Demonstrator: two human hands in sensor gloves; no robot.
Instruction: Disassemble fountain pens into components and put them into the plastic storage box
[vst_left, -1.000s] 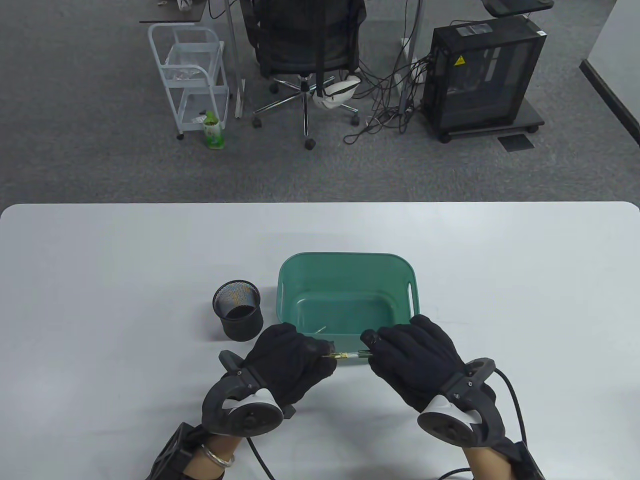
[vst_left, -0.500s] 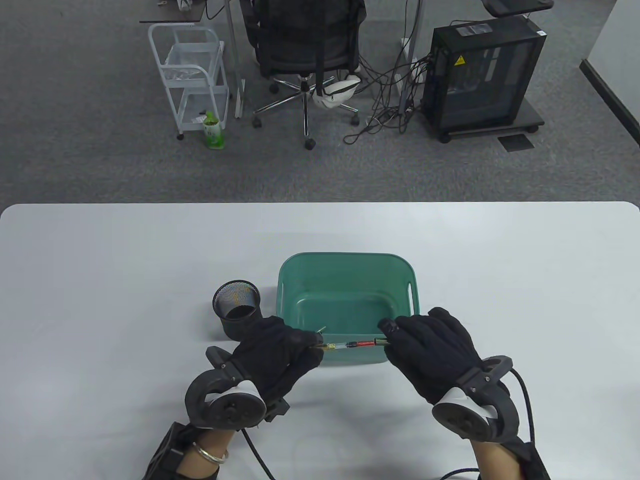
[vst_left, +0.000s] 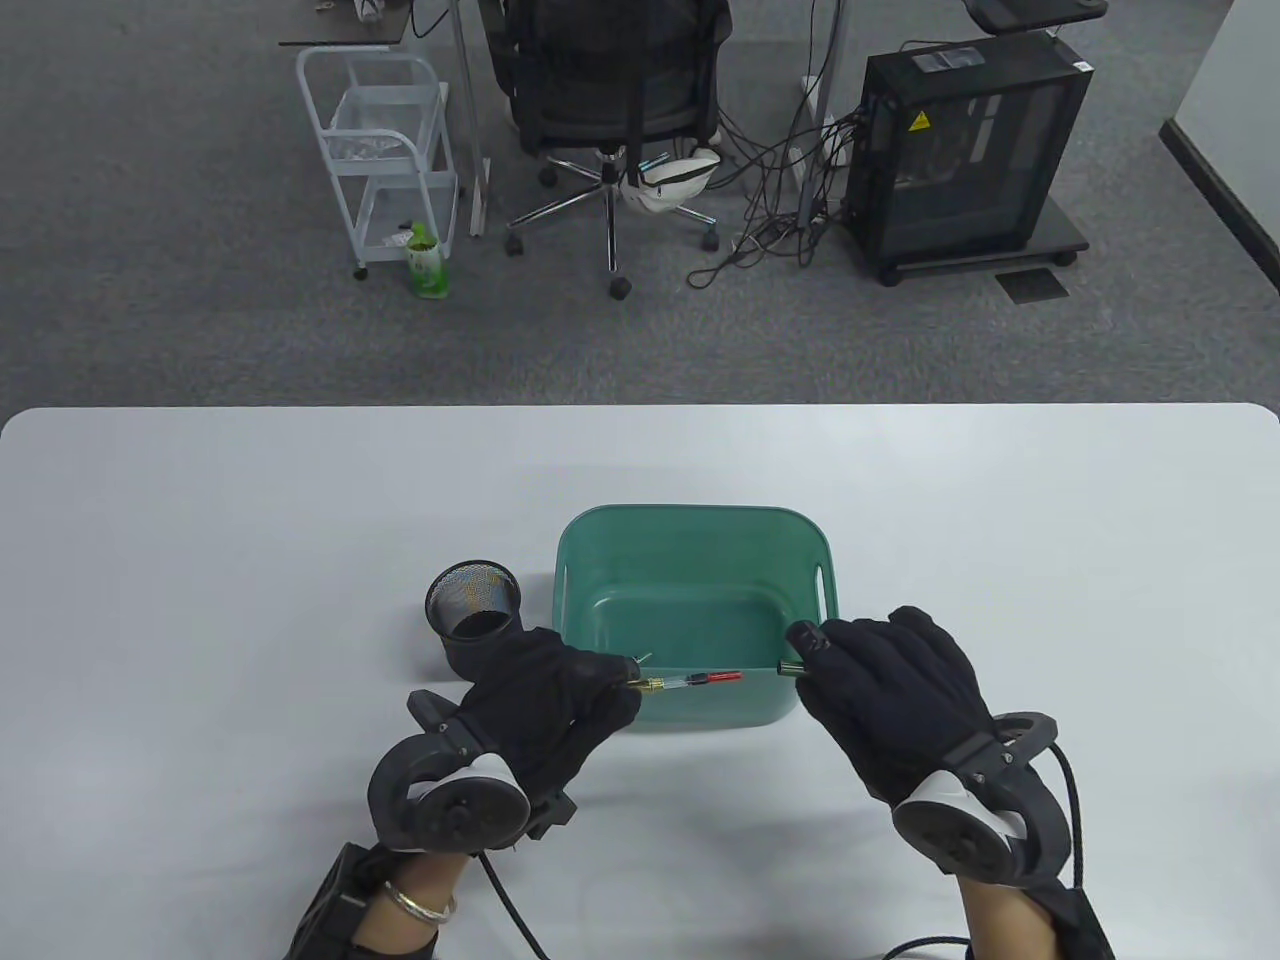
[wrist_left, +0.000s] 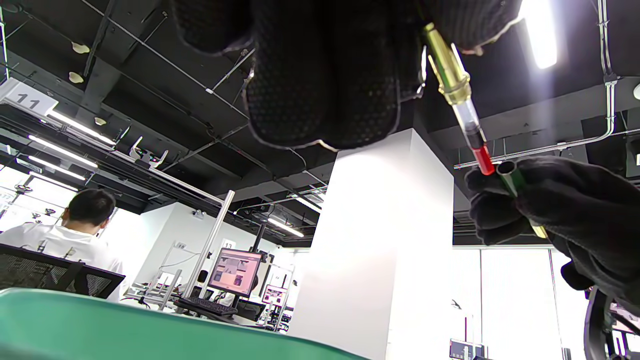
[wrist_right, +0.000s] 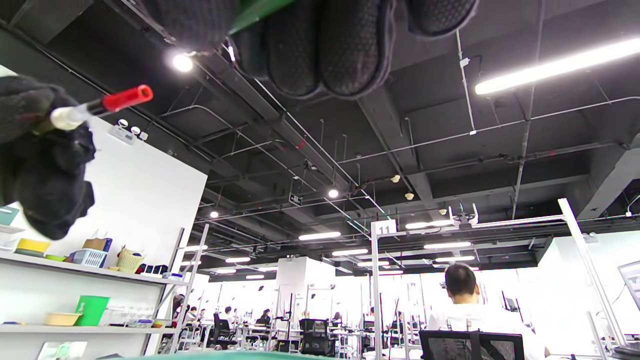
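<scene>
Pen parts are split between the two hands above the near wall of the green storage box (vst_left: 690, 530), which stands on the white tabletop (vst_left: 200, 560). Left hand (vst_left: 545, 700) pinches the gold grip section (vst_left: 650, 685), the clear and red ink cartridge (vst_left: 705, 680) sticking out bare toward the right. Right hand (vst_left: 890, 690) has its fingers curled round the green barrel (vst_left: 792, 668), whose open mouth sits just clear of the cartridge's red tip. Both pieces look light, thin and slick, and the cartridge seems fragile, so the hold belongs on the metal section, not the plastic. Box mouth is wide and open just beyond the hands; its near rim lies right below the parts. A black mesh pen cup (vst_left: 476, 628) stands close on the left, so room is tighter there
</scene>
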